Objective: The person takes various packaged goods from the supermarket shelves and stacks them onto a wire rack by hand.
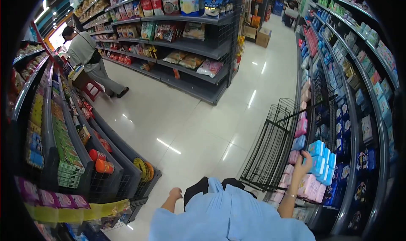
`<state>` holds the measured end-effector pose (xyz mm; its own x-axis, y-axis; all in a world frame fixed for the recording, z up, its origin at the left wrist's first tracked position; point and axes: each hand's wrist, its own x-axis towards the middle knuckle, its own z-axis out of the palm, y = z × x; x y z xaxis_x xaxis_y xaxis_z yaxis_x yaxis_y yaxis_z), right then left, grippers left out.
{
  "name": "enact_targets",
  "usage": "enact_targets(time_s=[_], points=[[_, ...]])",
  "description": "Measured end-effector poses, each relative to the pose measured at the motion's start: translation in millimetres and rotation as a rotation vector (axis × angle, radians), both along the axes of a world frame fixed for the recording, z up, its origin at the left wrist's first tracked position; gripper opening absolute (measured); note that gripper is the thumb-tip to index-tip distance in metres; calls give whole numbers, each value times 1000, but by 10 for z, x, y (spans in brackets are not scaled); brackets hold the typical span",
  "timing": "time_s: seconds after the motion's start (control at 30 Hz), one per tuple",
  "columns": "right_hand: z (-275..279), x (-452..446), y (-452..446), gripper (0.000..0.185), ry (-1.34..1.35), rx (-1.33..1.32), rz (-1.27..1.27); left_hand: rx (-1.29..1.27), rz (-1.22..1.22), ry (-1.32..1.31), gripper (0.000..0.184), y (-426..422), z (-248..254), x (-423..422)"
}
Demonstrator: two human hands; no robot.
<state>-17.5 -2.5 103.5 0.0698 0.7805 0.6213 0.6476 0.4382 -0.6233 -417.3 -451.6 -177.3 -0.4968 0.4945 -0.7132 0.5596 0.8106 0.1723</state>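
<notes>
My left hand (174, 194) hangs low beside my dark trousers, over the floor, its fingers loosely curled with nothing seen in them. On the right side, my right hand (303, 163) reaches to the shelf, thumb and fingers bent and apart, right against the left side of a stack of light-blue soft packs (323, 161). Whether it touches them is hard to make out. Below that stack sit pink packs (311, 187), near my wrist with its thin bracelet. A row of smaller pink packs (293, 157) runs along the shelf front, to the left of the hand.
A black wire rack (268, 146) stands on the aisle floor before the right shelves. Grey shelves (192, 80) of bagged food rise ahead. A person (83, 51) stands far left near a red stool (93, 90). A carton (263, 37) sits down the aisle.
</notes>
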Motion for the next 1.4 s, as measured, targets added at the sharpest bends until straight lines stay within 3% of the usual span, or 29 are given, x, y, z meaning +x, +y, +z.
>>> enact_targets(time_s=[0.13,0.17,0.27,0.3,0.4,0.47,0.5,0.63,0.8,1.13,1.23,1.4], points=[[593,-1571,-469,21,-86,-42,283,45,-24,-38,31,-18,503,-699],[712,-1848,-583,21,-114,6,332,15,79,-145,27,41,538,-860],[893,-2284,-857,20,-233,46,472,137,210,-101,34,124,571,-980],[904,-2338,-885,20,-270,45,532,159,155,-26,34,84,196,-1011],[884,-2320,-841,21,-344,22,594,219,120,51,35,324,39,-700],[697,-2147,-742,22,-337,-119,587,226,197,-62,34,525,-232,-393],[659,-2084,-701,22,-339,-55,579,249,200,-96,32,581,-366,-214],[390,-1842,-554,23,-361,-142,517,228,170,-215,31,719,-559,53],[191,-1530,-173,18,-340,-210,405,131,-28,-252,30,1297,-403,-498],[165,-372,1065,19,-267,-122,-209,179,-276,-191,30,4318,-21,-772],[110,-194,1389,18,-159,-71,-332,190,-306,-166,30,4981,25,-731],[55,-88,1530,19,-183,-241,-358,322,-352,-129,29,5939,95,-649]])
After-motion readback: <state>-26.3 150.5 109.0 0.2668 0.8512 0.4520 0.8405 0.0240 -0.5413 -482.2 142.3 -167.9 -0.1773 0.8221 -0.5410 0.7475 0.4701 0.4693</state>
